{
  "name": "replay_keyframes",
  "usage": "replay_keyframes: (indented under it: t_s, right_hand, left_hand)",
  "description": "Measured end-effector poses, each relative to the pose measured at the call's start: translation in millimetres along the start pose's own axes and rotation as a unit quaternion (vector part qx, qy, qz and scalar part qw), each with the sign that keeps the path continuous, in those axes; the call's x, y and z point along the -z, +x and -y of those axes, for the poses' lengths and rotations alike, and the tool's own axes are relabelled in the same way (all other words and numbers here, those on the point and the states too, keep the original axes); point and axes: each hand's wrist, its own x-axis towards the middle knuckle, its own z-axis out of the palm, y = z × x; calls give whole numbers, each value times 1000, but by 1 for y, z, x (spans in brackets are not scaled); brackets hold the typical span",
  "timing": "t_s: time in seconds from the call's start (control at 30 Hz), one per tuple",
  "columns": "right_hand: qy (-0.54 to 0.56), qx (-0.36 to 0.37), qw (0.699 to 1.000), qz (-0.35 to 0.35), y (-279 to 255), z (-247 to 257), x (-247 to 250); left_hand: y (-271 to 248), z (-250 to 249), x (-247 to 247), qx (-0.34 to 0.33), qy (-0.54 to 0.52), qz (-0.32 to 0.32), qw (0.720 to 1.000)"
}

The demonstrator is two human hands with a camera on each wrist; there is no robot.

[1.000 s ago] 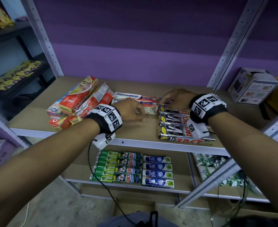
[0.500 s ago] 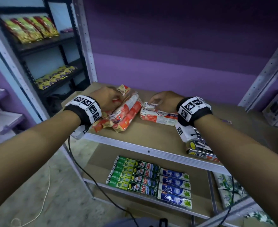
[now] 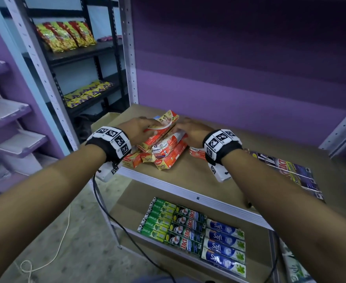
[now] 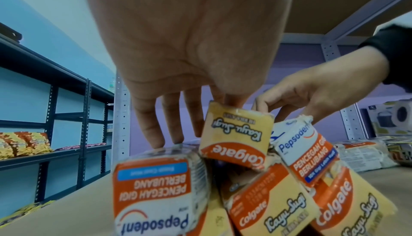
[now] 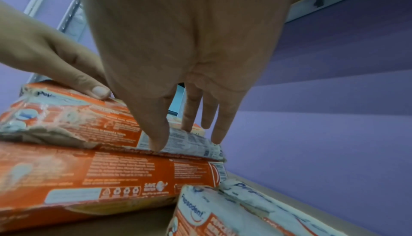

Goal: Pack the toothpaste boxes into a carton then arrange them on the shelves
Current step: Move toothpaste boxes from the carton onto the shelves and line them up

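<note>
A loose pile of red and orange toothpaste boxes, Colgate and Pepsodent, lies on the left of the upper shelf board. My left hand rests on the pile's left side. In the left wrist view its fingers reach down straight onto a Pepsodent pack, beside a Colgate box. My right hand is on the pile's right side. In the right wrist view it grips the top Pepsodent pack, thumb on the near edge and fingers over the far one.
Another Pepsodent pack lies by my right wrist, and Zact boxes on the shelf's right. Rows of Darlie, Zact and Safi boxes fill the lower shelf. A brown carton sits behind the shelf's left post.
My view swung left. Both hands moved left, off the Zact and Pepsodent boxes and onto the red pile, and the right hand took hold of its top pack.
</note>
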Motion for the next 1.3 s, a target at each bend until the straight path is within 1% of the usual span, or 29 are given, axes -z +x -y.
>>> replay_keyframes:
  t_s: [0.17, 0.27, 0.33, 0.43, 0.5, 0.57, 0.63, 0.73, 0.8, 0.9, 0.97, 1.03, 1.1, 1.2, 1.3]
  right_hand:
    - [24, 14, 999, -35, 10, -7, -11]
    - [19, 26, 998, -47, 16, -10, -12]
    - [20, 34, 998, -39, 18, -13, -12]
    - [32, 26, 999, 0, 19, -16, -9]
    - [19, 29, 999, 26, 18, -18, -9]
    - [-7, 35, 999, 32, 16, -21, -11]
    - [-22, 35, 999, 21, 14, -24, -13]
    - [-23, 40, 999, -17, 13, -25, -15]
    - [-3, 49, 998, -40, 11, -26, -15]
    - [22, 67, 996, -51, 8, -31, -16]
    - [57, 77, 993, -68, 3, -37, -13]
    - [109, 67, 989, -75, -2, -45, -7]
    - [118, 51, 988, -82, -7, -55, -2]
    - [154, 8, 984, -89, -22, -70, 8]
    - [166, -17, 981, -95, -47, -81, 17]
  left_hand:
    - [-2, 3, -2, 2, -2, -4, 1000]
    - [-2, 4, -2, -3, 1, -2, 1000]
    - [-2, 5, -2, 1, 4, -2, 1000]
    - [-1, 6, -2, 1, 17, 5, 1000]
    - [-1, 6, -3, -4, 33, 11, 999]
    - [-1, 5, -4, -6, 46, 12, 999]
    - [-1, 3, -5, -4, 53, 12, 998]
    - [0, 1, -5, 0, 69, 19, 997]
    - [0, -1, -5, 0, 74, 19, 997]
    - [-1, -4, -5, -7, 82, 14, 996]
    - [-2, -9, -6, -15, 111, 12, 994]
    - [-1, -15, -8, -22, 154, 8, 988]
    - [1, -23, -11, -33, 181, 2, 983]
    - [8, -37, -13, -43, 199, 1, 979]
    - [16, -51, -14, -55, 203, 1, 978]
